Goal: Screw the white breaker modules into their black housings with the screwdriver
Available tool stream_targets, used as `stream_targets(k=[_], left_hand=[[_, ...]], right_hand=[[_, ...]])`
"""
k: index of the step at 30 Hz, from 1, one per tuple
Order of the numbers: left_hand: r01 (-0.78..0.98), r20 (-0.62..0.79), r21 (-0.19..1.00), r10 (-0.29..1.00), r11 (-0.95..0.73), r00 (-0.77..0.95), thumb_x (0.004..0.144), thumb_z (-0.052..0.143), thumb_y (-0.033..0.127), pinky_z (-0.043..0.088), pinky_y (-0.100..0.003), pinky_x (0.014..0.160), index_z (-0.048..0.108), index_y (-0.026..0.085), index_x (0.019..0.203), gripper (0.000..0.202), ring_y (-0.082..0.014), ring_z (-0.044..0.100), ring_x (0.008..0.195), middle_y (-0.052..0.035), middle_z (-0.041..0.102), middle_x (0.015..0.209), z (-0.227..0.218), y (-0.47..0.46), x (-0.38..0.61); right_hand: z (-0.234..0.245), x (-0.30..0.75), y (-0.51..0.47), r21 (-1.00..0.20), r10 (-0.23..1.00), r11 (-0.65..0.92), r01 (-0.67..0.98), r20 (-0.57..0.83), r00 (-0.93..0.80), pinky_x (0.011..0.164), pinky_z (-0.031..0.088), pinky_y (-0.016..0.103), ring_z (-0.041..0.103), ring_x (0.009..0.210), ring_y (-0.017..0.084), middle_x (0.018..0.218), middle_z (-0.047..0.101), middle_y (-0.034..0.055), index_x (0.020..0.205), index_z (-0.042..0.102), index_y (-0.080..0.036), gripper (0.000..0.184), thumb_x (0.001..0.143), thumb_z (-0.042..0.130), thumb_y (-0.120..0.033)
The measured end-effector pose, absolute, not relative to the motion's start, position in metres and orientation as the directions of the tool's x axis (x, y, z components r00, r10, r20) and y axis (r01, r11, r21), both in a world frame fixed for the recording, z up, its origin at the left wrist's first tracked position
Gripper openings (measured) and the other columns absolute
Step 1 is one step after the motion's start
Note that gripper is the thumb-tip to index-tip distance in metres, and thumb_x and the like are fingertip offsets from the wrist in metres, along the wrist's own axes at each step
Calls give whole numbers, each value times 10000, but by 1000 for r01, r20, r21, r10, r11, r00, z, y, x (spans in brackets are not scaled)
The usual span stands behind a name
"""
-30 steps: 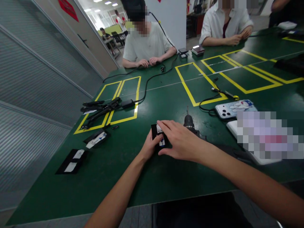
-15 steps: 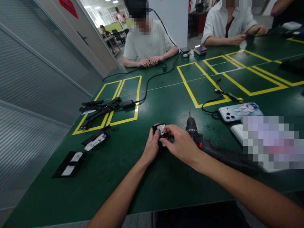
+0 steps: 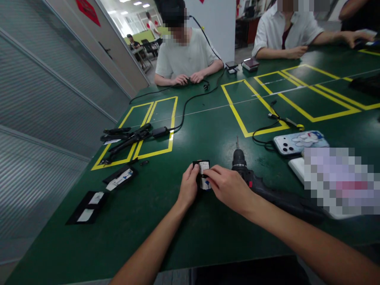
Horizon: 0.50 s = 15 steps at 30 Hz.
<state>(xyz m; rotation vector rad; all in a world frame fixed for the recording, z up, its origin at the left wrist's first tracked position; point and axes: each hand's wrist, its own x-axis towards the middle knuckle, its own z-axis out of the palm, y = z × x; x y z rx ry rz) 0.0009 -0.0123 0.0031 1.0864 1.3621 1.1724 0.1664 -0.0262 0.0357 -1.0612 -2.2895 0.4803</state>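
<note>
Folder (image 3: 204, 168) between both hands, its long side pointing away from the person.
Left hand (image 3: 189, 185) has it gripped along its left edge, thumb on the white-labelled face and fingers mostly hidden behind; right hand (image 3: 230, 186) comes in from the right, thumb and forefinger nearly together at that face, though whether they pinch anything cannot be told. Both hands reach it, so neither is clearly nearer. It is held above the green table (image 3: 166, 245), left of the right hand's palm, while the drill (image 3: 258, 186) lies just beyond the right wrist.
</note>
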Motion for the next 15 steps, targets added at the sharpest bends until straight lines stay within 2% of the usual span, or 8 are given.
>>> stream_targets(k=[3,10,15], left_hand=[[41,-142,988,981,148,-134,825,570,467,437,-249,696,657,144,850,335,-147,569,720,-18,643,795,4,-11,-1],[46,-211,976,975,215,-66,788,622,451,457,-274,689,694,143,928,346,-196,617,801,-57,698,870,13,-7,-5],[39,-229,973,973,228,19,789,633,411,468,-283,690,707,149,889,291,-193,633,770,-47,705,821,18,-5,-11]], right_hand=[[35,166,-27,-474,753,656,587,353,-555,837,474,369,512,953,224,1062,514,86,1187,535,-97,258,938,517,-33],[33,166,-28,-446,699,715,539,424,-576,911,464,378,478,1024,232,1122,480,130,1248,503,-35,334,932,424,38],[36,167,-27,-598,727,672,437,421,-542,941,460,357,484,1026,205,1132,486,105,1273,489,-87,367,938,401,37]])
